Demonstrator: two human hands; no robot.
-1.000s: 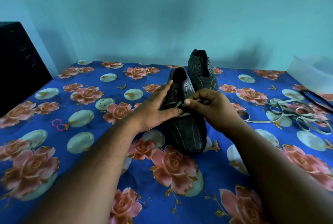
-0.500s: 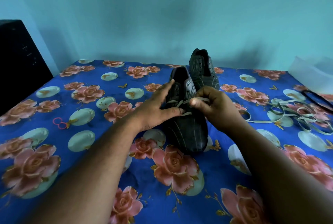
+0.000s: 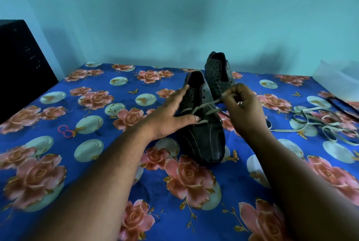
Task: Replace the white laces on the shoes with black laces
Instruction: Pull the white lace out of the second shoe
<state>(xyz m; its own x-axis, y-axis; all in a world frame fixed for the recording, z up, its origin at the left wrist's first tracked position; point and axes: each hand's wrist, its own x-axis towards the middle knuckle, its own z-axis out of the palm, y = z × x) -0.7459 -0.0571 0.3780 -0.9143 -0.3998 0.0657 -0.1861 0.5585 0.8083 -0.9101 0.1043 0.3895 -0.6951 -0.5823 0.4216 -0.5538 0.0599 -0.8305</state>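
Loose white lace: a tangled white lace point(image 3: 318, 124) lies on the cloth to my right, well apart from the shoes.
Black lace: a black lace point(image 3: 343, 104) lies beyond it, near the right edge.
Pink rings: two small pink rings point(image 3: 65, 131) sit on the cloth to my left.
Black box: a dark cabinet point(image 3: 21, 66) stands at the far left.
Near shoe: the dark striped shoe point(image 3: 204, 132) lies between my hands, long axis running away from me, toe toward me, heel toward the wall.
Far shoe: the second shoe point(image 3: 218, 71) stands just behind it, same heading, eyelets bare.
White lace: a white lace point(image 3: 206, 105) crosses the near shoe's lower eyelets.
My left hand point(image 3: 171, 112): fingers straight and spread, resting on the shoe's side, thumb on the vamp.
My right hand point(image 3: 242, 108): fingers curled, pinching the lace's end above the shoe.
Surface: blue cloth point(image 3: 108, 163) with pink roses.
Room: plain turquoise wall point(image 3: 174, 17).
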